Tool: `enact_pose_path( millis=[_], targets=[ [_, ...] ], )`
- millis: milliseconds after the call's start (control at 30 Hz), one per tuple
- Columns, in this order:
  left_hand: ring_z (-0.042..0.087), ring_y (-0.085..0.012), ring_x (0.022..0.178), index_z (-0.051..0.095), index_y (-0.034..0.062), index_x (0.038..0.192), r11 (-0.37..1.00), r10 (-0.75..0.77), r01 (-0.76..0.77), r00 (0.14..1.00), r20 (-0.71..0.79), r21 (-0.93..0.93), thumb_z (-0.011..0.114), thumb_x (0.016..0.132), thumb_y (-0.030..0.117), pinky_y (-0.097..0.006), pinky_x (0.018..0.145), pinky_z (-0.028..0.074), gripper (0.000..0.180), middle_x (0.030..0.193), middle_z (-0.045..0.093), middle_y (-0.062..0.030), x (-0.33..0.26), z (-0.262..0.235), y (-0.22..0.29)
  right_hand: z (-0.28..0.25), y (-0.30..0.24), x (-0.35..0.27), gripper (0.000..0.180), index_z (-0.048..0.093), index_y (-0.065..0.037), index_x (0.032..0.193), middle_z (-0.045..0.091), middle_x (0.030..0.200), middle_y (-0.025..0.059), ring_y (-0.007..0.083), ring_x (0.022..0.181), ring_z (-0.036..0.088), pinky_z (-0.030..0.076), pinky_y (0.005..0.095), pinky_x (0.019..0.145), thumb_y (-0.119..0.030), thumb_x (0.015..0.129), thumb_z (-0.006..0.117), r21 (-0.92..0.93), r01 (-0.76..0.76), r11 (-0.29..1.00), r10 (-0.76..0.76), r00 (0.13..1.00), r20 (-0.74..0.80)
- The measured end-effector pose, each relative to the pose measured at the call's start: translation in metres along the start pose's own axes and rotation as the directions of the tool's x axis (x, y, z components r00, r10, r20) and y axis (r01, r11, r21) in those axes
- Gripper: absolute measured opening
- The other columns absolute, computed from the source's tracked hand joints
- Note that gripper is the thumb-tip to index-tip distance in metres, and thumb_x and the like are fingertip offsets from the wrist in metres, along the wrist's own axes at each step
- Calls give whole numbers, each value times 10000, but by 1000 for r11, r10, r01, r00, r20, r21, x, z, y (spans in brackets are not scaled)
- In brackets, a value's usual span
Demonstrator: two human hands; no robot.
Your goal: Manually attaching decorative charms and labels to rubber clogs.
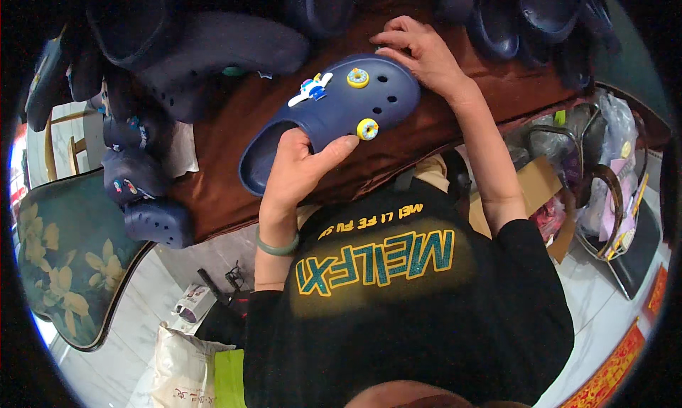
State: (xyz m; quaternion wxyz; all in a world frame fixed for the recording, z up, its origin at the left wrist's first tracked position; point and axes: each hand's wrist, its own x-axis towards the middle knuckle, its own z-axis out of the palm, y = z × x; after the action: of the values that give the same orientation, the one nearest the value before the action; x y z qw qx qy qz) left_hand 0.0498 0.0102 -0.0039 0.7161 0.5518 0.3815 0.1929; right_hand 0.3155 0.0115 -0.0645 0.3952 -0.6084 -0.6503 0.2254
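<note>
A navy blue clog lies tilted over the brown cloth, its toe pointing up and to the right. My left hand grips it at the foot opening, with the thumb along the upper's near side. On the upper are two yellow ring-shaped charms, one near the middle and another beside my thumb. A white and blue figure charm sits closer to the strap side. Just beyond the toe, my right hand has its fingers curled and pinched; what they hold, if anything, is too small to make out.
The table's brown cloth carries many dark clogs at the far left and far right. More clogs line the left edge. A green floral chair back stands left; a wire basket with plastic bags stands right.
</note>
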Motion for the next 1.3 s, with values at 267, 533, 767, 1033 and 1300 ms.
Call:
enact_pose_path(
  millis=[267, 533, 767, 1033, 1300],
  targets=[
    [581, -104, 930, 651, -16, 1080, 1000, 7, -7, 1000, -2, -1, 711, 835, 152, -270, 842, 455, 302, 1012, 660, -24, -2, 0, 8, -11, -24, -18, 193, 645, -19, 972, 677, 918, 74, 159, 826, 657, 533, 269, 734, -111, 820, 722, 312, -74, 947, 160, 952, -260],
    [590, -99, 920, 652, -18, 1076, 1000, 11, -11, 999, 33, -17, 694, 848, 128, -257, 829, 460, 274, 1017, 667, -24, -1, 0, 7, -2, -57, -60, 254, 673, -97, 919, 707, 974, 21, 235, 939, 633, 487, 362, 806, -32, 691, 766, -211, 382, 900, -426, 872, -239],
    [591, -102, 928, 645, -33, 1093, 999, -15, 18, 998, 62, -48, 679, 869, 117, -264, 836, 464, 271, 1032, 670, -33, 0, -1, 5, -4, -99, -77, 213, 644, -52, 997, 685, 1067, 72, 221, 1004, 620, 405, 427, 952, -145, 806, 624, -755, 344, 559, -444, 893, 78],
    [581, -91, 945, 650, -33, 1091, 999, 23, -20, 997, 67, -48, 666, 876, 113, -267, 840, 465, 261, 1038, 669, -26, -5, 1, 9, -4, -120, -72, 291, 575, 103, 990, 645, 930, 226, 325, 980, 655, 406, 394, 1039, -142, 847, 509, -778, 623, 78, -408, 732, 546],
    [588, -94, 939, 647, -25, 1111, 999, 18, -15, 998, 63, -51, 642, 888, 98, -249, 833, 463, 255, 1035, 666, -21, -2, -1, -1, 2, -107, -65, 290, 604, 66, 896, 598, 873, 134, 294, 912, 615, 454, 429, 995, -169, 738, 544, -701, 683, 202, -517, 683, 516]
  ],
)
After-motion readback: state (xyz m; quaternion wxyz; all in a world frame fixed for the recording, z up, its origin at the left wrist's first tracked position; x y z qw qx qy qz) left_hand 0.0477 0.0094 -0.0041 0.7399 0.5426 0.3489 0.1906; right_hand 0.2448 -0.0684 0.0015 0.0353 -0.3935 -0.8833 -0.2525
